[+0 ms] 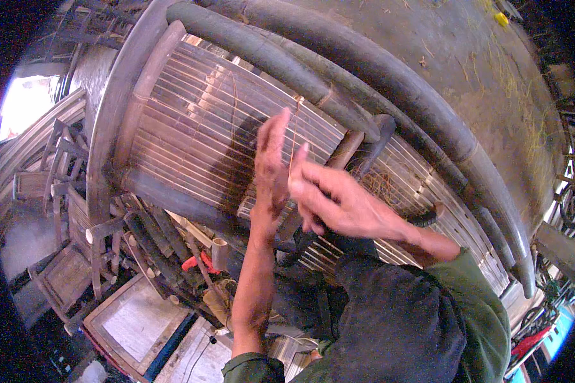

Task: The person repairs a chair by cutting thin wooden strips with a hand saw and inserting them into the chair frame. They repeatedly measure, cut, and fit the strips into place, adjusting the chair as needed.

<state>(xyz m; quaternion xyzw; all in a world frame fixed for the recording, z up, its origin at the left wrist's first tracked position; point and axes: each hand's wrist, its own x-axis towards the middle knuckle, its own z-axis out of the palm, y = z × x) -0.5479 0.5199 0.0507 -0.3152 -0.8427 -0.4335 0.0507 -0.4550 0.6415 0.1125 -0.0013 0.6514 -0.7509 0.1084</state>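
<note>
Above a slatted bamboo frame [185, 127], my two hands are close together, both slightly blurred. My left hand [271, 163] is upright with its fingers stretched out, its palm side next to the right hand. The fingers of my right hand [335, 199] are bent into a pinch on a thin tan strip [294, 137]. From there the strip runs up to a small loop or knot by the thick bamboo pole [262, 54] at the frame's far side. Whether the left hand also touches the strip is hidden.
A tangle of thin strips [383, 188] lies on the slats right of my hands. Small wooden chairs [70, 268] and cut bamboo lengths stand at the left. A red-handled tool [197, 262] and a pale board [137, 322] are lower left. Yellowish fibres litter the floor [492, 108] beyond.
</note>
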